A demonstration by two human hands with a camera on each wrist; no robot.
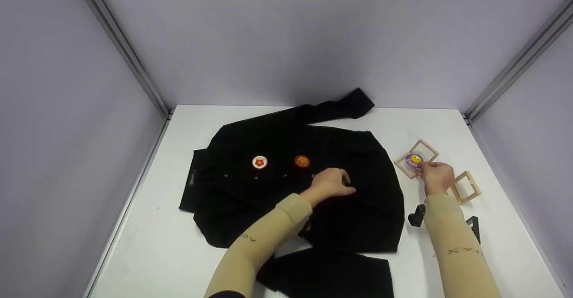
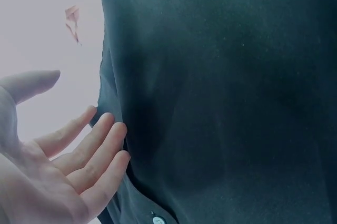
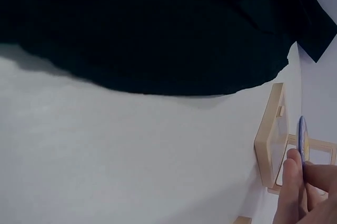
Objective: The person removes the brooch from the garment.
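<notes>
Black fabric dominates the head view: a shirt (image 1: pixel 353 226) is spread across the middle of a white table (image 1: pixel 138 244). On it, a flower badge (image 1: pixel 259 162) is seen left of centre and an orange badge (image 1: pixel 302 161) at centre. A purple-and-yellow badge (image 1: pixel 414 159) is pinched by the right hand (image 1: pixel 438 178) at the right of the frame, over a wooden frame (image 1: pixel 429 147). By this layout, two badges can be judged placed, and the third is not yet on the shirt; whether the two are fastened cannot be told. A bare strip of table is left between the shirt's right hem and the wooden frame, while a second wooden frame (image 1: pixel 473 183) crowds the right hand's far side. Near the back wall (image 1: pixel 286 43), less room is offered, as a sleeve (image 1: pixel 342 107) is stretched there.

In the left wrist view, the left hand (image 2: pixel 58 176) is shown at lower left, fingers loosely extended and nothing grasped. The shirt's edge is met or nearly met by the fingertips; contact cannot be confirmed.

In the right wrist view, the pinched badge is seen edge-on at lower right, and open tabletop is shown across the lower left, below the curved hem.
</notes>
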